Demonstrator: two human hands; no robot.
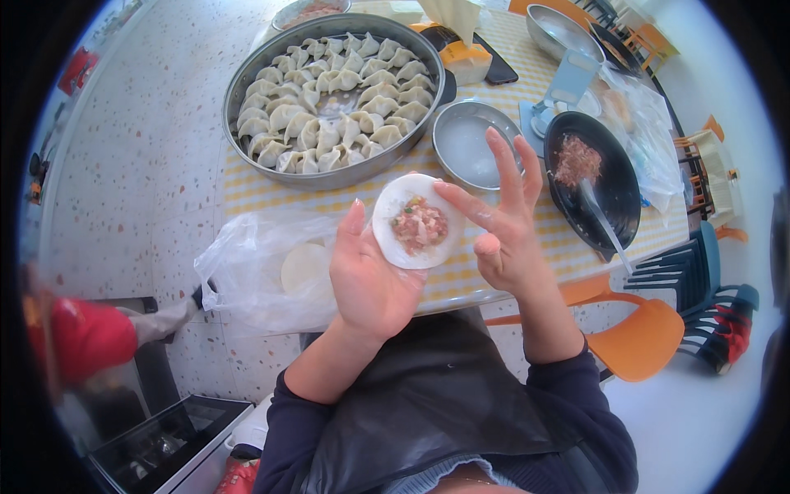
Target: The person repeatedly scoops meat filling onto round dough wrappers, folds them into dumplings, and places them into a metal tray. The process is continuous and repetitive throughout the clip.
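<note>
My left hand (376,281) holds a round dumpling wrapper (392,247) flat on its fingers, with a mound of minced meat filling (421,225) at the centre. The index fingertip of my right hand (509,216) touches the wrapper's upper right edge; its other fingers are spread. Beyond my hands, folded dumplings (296,123) lie in rings in a large round metal tray (345,179). A metal bowl (475,145) of cloudy liquid stands behind my right hand. At its right, a black bowl (611,216) holds more meat filling (577,160) and a spoon (605,222).
A clear plastic bag (247,265) with wrappers (305,268) lies left of my left hand. Tissues (469,65), a phone (497,58) and a blue stand (568,77) are farther back on the checked tablecloth (524,275). An orange chair (642,339) stands right; a person in red (92,336) is left.
</note>
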